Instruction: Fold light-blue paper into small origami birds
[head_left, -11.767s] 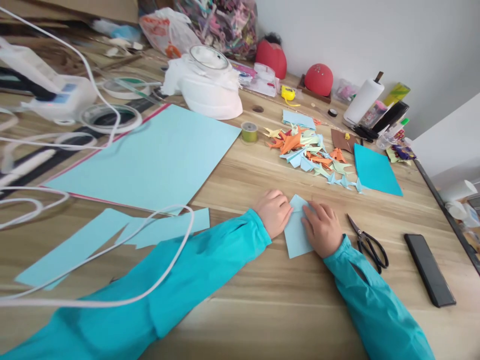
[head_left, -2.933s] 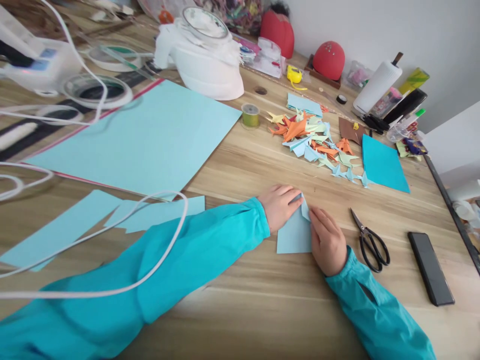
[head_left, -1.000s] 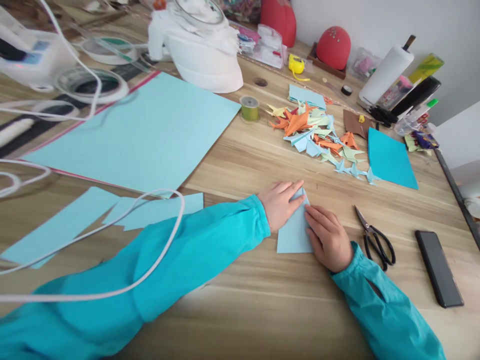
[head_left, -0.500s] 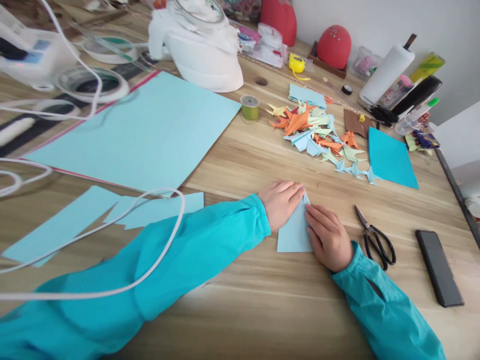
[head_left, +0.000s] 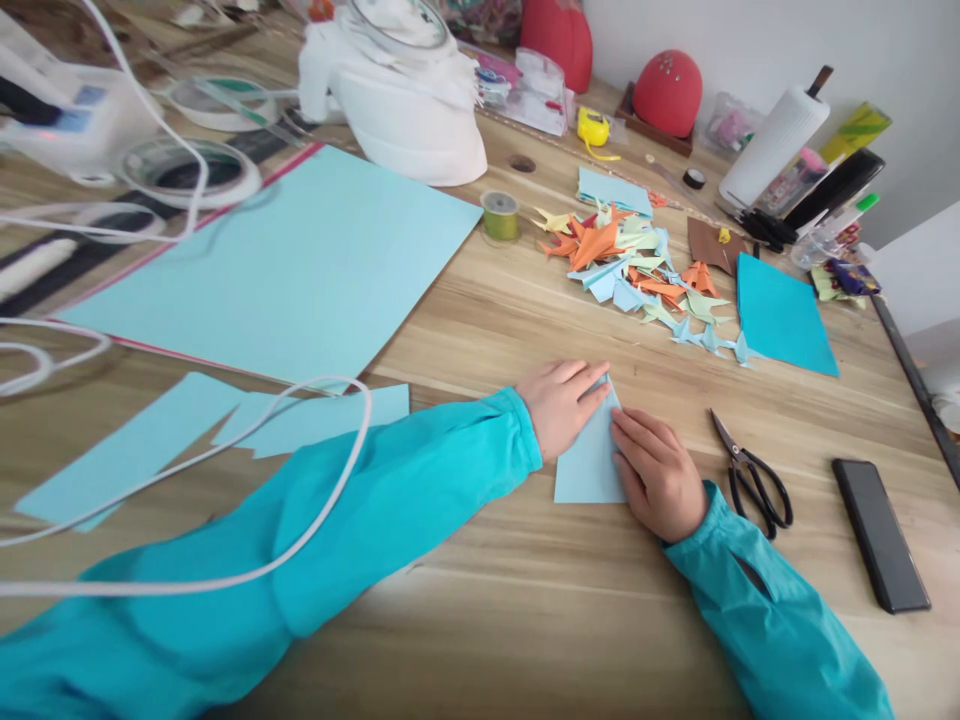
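Note:
A light blue sheet of paper (head_left: 589,470) lies on the table with its top narrowed to a point, apparently folded there. My left hand (head_left: 564,405) rests flat over its upper left side, fingers stretched toward the tip. Along the right edge, my right hand (head_left: 660,475) presses down with its fingers extended and side by side. Black-handled scissors (head_left: 754,475) lie just right of my right hand. The paper's upper left edge is hidden under my left hand.
Folded paper pieces (head_left: 630,260) pile up beyond my hands, near a bright blue paper stack (head_left: 784,315) and a green thread spool (head_left: 500,215). A phone (head_left: 881,535) lies at right. A large light blue sheet (head_left: 300,260) and cut strips (head_left: 127,450) lie left; a white cable (head_left: 352,450) crosses my left sleeve.
My hands and the paper stay almost in place. The view has shifted very slightly.

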